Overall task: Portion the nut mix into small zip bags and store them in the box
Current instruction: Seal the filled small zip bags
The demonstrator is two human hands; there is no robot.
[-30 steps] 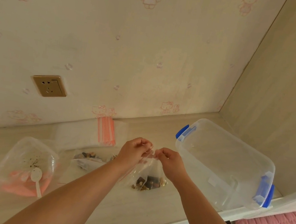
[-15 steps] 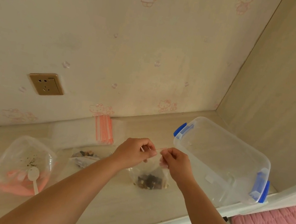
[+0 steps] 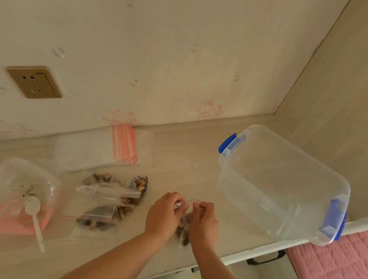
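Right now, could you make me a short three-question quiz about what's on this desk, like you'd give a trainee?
1. True or false: the clear box already holds filled bags.
2. What do the left hand and right hand pinch together?
3. The white spoon lies: A) in the box, B) on the big nut-mix bag, C) on the floor.

Key: 1 false, it looks empty. 2 the top strip of a small zip bag with nuts inside. 3 B.

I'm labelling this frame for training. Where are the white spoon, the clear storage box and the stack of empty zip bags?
white spoon [image 3: 32, 205]: head view, on its bowl.
clear storage box [image 3: 275, 178]: head view, on its near wall.
stack of empty zip bags [image 3: 123, 143]: head view, on the red zip strips.
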